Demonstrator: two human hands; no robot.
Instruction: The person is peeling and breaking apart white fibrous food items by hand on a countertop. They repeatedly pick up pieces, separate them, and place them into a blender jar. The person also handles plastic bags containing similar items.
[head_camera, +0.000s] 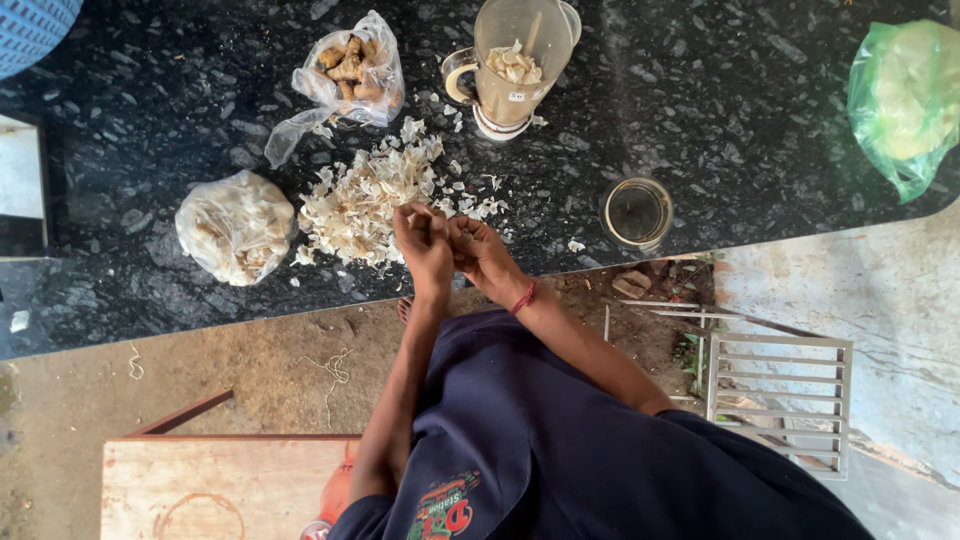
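Two hands meet over a black stone counter (700, 100), right at the edge of a big pile of white peels (365, 195). The left hand (425, 245) is curled, with its fingers pinched on something tiny. The right hand (478, 250) is curled too and touches the left one. Its fingertips press on the same tiny bit. The bit is too small to tell for sure, but it looks like a garlic clove. It sits between the two hands, just at 3 o'clock from the peels. A red band (524, 297) goes around the right wrist.

At 9 o'clock from the peels lies a clear bag (235, 225) full of pale pieces. At 12 o'clock from the peels is an open bag of ginger (350, 70). A blender jug (515, 60) stands at 1 o'clock from the hands, and peeled white cloves lie inside it. A small round glass (637, 212) stands at 3 o'clock from the hands, near the counter edge. Far off at 2 o'clock is a green bag (905, 100). A blue basket (30, 30) peeks in at the top left corner.

The person wears a dark blue shirt (540, 430). Below the counter is dirt ground, with a wooden board (215, 485) at 7 o'clock and a white metal rack (780, 395) at 4 o'clock.
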